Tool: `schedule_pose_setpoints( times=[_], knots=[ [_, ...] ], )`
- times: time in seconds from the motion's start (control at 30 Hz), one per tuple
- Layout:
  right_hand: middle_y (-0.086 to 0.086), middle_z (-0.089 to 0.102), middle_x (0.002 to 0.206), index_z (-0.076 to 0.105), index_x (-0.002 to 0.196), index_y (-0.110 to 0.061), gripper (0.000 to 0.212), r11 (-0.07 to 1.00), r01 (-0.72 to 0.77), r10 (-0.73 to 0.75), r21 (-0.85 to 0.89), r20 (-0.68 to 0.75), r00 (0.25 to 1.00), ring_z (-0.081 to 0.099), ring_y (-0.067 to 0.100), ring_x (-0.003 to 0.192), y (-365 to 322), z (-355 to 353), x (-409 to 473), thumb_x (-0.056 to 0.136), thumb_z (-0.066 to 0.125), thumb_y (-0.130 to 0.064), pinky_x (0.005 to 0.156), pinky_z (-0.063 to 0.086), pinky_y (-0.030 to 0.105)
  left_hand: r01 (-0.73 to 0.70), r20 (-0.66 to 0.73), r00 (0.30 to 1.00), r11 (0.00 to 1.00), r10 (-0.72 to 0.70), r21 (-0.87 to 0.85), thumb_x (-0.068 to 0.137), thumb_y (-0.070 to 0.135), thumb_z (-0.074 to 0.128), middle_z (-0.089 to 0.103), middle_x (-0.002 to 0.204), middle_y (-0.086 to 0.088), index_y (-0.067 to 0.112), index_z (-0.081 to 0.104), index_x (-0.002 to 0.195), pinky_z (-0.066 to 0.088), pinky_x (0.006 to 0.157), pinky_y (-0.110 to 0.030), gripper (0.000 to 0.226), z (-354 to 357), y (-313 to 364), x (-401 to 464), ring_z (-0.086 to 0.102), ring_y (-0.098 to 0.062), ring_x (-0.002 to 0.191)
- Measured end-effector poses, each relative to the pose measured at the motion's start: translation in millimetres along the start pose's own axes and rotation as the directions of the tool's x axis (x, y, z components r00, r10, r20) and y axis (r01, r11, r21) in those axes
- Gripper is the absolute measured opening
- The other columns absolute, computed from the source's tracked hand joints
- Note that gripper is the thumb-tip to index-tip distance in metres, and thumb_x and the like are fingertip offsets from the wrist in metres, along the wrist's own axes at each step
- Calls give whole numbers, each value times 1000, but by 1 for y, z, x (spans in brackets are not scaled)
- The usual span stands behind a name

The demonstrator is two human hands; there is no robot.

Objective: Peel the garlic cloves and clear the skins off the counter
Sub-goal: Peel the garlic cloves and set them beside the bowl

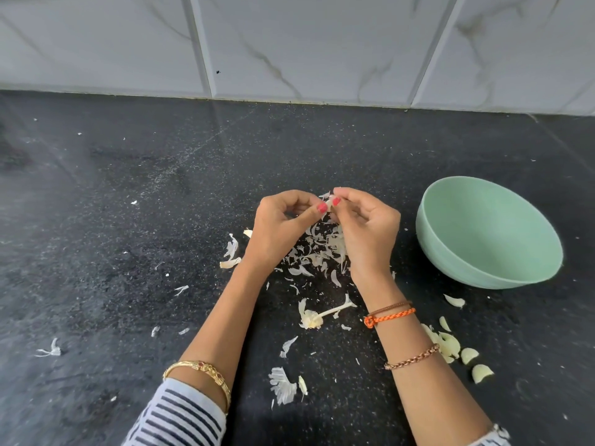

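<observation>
From the head camera, both hands meet above the middle of the black speckled tabletop. The left hand and the right hand each have their fingers curled, thumb and forefinger pinching the same small garlic clove between them, held just off the surface. Directly beneath the hands lies a heap of papery skins, with more flakes scattered out toward 6 and 9 o'clock. At 6 o'clock from the heap rests a bare garlic stem with its root base. A pale green bowl sits at 3 o'clock from the hands, near them but apart; I cannot see its bottom. At 5 o'clock, beside the right forearm, lie several peeled cloves. A white marble-veined tiled wall stands at 12 o'clock.
</observation>
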State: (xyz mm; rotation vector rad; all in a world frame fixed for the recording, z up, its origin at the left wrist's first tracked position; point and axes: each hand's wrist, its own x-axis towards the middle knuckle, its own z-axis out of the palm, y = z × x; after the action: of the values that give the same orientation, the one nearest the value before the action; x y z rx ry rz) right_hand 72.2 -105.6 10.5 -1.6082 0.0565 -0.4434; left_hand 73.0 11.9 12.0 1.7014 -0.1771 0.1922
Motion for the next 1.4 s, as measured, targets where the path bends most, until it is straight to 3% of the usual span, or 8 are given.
schedule_pose_setpoints(
  times=[0.2,0.43,0.53,0.7,0.87,1.03,1.3,1.4],
  knots=[
    [8,71,85,70,94,-9,20,1000,23,-24,4,73,997,70,15,77,2,-2,2,82,64,6,72,56,24,6,-40,999,997,-9,-81,84,2,65,68,67,16,19,66,79,47,69,-12,18,5,-2,1,62,3,67],
    [-4,67,84,74,93,-7,19,858,377,-357,-348,123,926,64,9,79,6,-8,6,81,63,3,72,50,14,16,-58,998,987,-26,-159,79,-4,67,70,76,11,17,69,84,51,71,-15,22,8,-1,-2,64,-2,73],
    [4,71,87,73,94,-5,15,881,332,-307,-337,124,943,65,11,79,6,-6,5,84,63,0,69,49,11,-19,-115,993,989,2,-145,80,-2,67,69,74,11,16,68,82,49,69,-12,18,7,-2,-2,63,1,69],
    [-6,67,79,72,91,-4,10,918,269,-240,-292,132,962,63,5,70,6,-4,3,85,64,-3,63,47,8,6,-95,995,981,-25,-194,79,-6,66,71,72,13,14,67,86,51,71,-14,21,6,-2,-2,65,0,72],
    [-8,65,75,72,87,-4,7,869,346,-323,-353,124,938,56,1,56,7,-2,-1,85,65,-6,58,46,8,-3,-141,990,985,-22,-173,80,-4,67,70,70,13,17,68,82,52,70,-15,21,5,-4,-2,64,-2,70],
    [-9,64,76,70,87,-4,10,860,368,-360,-353,91,928,55,-10,61,7,-1,-1,86,62,-9,58,43,5,22,-150,987,968,-61,-250,76,-2,70,70,69,7,14,66,82,53,67,-17,18,7,-1,-4,65,-4,67],
    [-12,60,74,70,84,-3,9,843,406,-380,-352,145,914,54,-10,62,3,-3,0,83,62,-2,58,42,5,47,-164,980,926,-116,-375,76,-13,65,66,68,-3,9,57,72,52,66,-18,24,6,4,-6,63,-6,63],
    [-8,64,74,69,82,-3,9,837,430,-389,-338,184,903,56,-6,62,4,-5,2,83,60,-1,58,45,9,70,-119,984,902,-133,-426,77,-18,59,67,61,2,9,48,66,48,59,-15,31,7,5,-6,62,-3,57]
  ],
)
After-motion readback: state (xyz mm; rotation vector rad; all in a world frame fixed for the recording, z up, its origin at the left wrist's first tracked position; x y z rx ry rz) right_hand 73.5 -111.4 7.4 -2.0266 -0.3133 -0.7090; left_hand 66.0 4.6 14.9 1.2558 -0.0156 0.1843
